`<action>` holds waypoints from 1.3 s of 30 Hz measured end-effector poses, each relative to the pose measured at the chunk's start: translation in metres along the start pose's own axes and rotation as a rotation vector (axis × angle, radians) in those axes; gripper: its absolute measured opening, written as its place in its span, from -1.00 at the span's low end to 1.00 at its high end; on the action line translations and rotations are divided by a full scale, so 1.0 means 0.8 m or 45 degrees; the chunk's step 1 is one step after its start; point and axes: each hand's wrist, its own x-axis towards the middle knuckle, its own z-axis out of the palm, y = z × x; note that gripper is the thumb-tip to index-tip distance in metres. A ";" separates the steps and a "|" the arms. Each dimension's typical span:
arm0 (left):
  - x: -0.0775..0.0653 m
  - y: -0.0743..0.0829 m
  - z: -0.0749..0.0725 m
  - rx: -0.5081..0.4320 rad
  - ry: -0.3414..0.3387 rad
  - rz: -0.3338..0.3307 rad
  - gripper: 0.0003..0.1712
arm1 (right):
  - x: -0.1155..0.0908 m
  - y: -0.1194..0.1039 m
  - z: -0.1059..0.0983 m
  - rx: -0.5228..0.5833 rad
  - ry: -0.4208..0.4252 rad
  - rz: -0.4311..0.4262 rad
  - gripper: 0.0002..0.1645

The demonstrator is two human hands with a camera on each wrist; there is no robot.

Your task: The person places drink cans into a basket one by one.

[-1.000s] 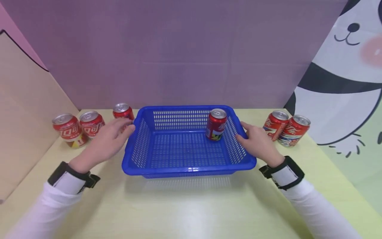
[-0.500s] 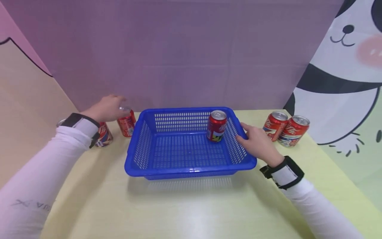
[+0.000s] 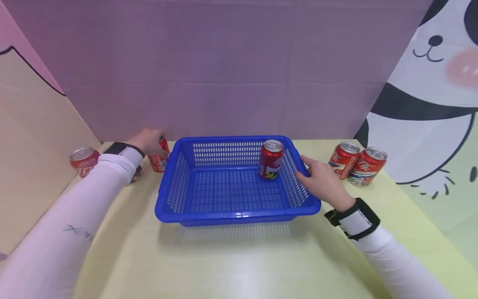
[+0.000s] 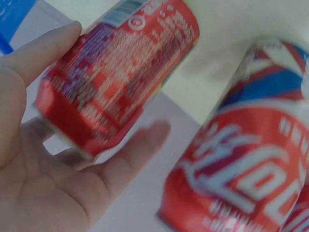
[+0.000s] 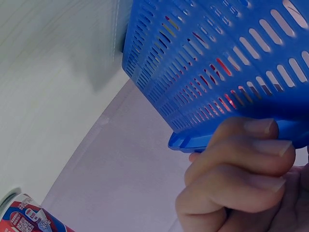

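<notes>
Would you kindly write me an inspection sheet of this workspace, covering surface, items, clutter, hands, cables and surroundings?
Surface: pale table, light reflecting toward the front.
Job's things: blue basket with one can inside, near its right end; inner right can and outer right can beyond it; far-left can, partly hidden can and near-left can opposite.
Clutter: nothing seen.
Hands: left hand around the near-left can, grip unclear; right hand grips the basket's right rim.
Cables: nothing seen.
Surroundings: purple backdrop behind, panda picture at right.
</notes>
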 end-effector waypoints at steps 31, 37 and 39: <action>-0.036 0.127 -0.101 -0.071 0.375 0.154 -0.37 | 0.006 0.001 0.004 -0.046 0.023 0.028 -0.29; -0.031 0.176 -0.080 -0.052 0.350 0.379 -0.39 | 0.005 0.001 0.006 -0.031 0.021 0.024 -0.29; -0.028 0.191 -0.069 -0.051 0.346 0.434 -0.37 | 0.005 0.001 0.007 -0.022 0.013 0.026 -0.29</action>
